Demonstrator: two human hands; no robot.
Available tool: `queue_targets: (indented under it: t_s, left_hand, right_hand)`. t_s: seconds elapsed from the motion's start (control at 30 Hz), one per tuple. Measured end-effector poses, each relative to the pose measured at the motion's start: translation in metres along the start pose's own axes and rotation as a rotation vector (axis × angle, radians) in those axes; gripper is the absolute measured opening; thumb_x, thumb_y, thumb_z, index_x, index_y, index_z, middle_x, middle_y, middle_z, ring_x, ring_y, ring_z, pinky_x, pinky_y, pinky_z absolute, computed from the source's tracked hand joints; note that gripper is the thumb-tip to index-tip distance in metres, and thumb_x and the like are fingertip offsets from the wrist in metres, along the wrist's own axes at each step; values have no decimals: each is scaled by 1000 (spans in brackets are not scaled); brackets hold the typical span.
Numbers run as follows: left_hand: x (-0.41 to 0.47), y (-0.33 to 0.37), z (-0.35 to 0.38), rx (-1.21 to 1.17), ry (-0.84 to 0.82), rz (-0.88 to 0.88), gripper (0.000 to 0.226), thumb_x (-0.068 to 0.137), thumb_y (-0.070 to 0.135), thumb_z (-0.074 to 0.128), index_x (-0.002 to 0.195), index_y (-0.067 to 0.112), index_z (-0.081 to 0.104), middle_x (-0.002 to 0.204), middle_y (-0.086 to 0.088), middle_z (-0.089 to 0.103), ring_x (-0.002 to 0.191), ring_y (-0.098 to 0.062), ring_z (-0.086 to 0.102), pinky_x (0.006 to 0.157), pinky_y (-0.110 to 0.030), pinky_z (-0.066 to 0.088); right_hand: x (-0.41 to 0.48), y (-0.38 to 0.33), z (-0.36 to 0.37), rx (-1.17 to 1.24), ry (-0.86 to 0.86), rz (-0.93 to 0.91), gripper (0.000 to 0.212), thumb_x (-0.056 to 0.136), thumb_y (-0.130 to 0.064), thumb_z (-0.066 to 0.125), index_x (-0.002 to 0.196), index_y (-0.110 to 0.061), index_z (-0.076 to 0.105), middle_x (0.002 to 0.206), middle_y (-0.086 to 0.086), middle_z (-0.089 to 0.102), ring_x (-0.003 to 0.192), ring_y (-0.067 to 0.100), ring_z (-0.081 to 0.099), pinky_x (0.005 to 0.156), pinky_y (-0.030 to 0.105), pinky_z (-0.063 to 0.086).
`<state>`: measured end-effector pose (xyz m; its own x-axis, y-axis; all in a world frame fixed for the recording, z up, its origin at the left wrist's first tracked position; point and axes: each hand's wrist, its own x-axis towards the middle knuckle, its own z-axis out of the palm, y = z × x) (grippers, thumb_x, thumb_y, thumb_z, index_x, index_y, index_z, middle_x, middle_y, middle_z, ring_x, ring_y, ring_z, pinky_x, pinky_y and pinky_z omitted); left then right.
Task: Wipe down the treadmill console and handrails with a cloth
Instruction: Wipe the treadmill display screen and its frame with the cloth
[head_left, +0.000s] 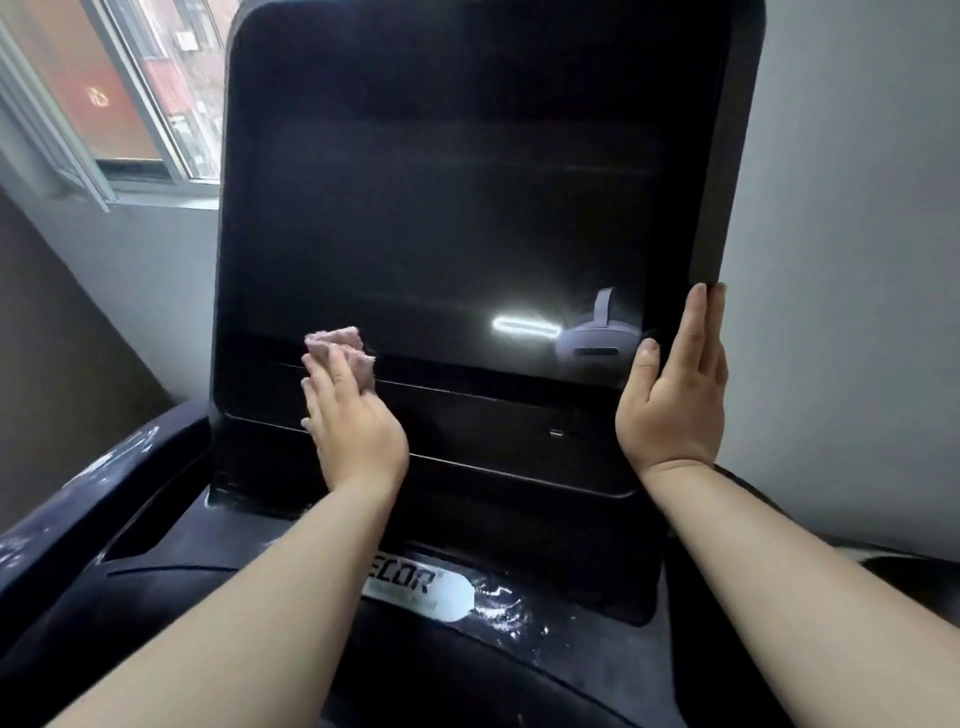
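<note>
The left hand (353, 415) lay flat against the treadmill console (441, 208), its fingers stretched out and pressing a small pink cloth (340, 338) onto the dark glass rather than curling round it. The cloth sat under the fingertips, at the lower left of the screen just where the glass met the narrow band beneath it, and its fuzzy edge showed above and to the right of the fingers. The right hand (675, 395) held nothing; it rested against the console's right edge with straight fingers laid up along the side and the thumb lying on the front face, well apart from the cloth.

The screen was dark, and near its lower right it reflected an oval ring of light (524, 326) and a pale headset (597, 343). Below the console a white logo plate (415, 587) with partly hidden lettering sat on the black deck, with white smears just beside it on the right. A dark handrail (78, 493) ran down at the left, also marked with pale streaks. Behind it stood a window (104, 104) with a white frame, and a grey wall (857, 260) filled the right side
</note>
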<state>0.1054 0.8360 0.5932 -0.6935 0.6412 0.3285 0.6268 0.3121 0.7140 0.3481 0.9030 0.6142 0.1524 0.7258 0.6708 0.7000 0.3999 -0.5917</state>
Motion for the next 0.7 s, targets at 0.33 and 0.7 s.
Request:
queue_targets:
  t_s: [0.33, 0.7]
  left_hand:
    - [-50, 9, 19, 195, -304, 1047, 60, 95, 16, 38, 148, 38, 23, 160, 13, 10, 146, -17, 15, 114, -55, 23]
    - [-92, 14, 30, 56, -439, 919, 64, 95, 6, 36, 152, 27, 20, 160, 4, -1, 148, -23, -3, 117, -52, 7]
  right_hand:
    - [-33, 7, -4, 52, -43, 28, 56, 102, -19, 33, 153, -13, 10, 161, 8, 8, 140, 0, 3, 110, 5, 0]
    - [-71, 5, -17, 29, -143, 186, 55, 103, -23, 31, 153, -26, 11, 161, -5, 7, 145, 11, 14, 107, 5, 2]
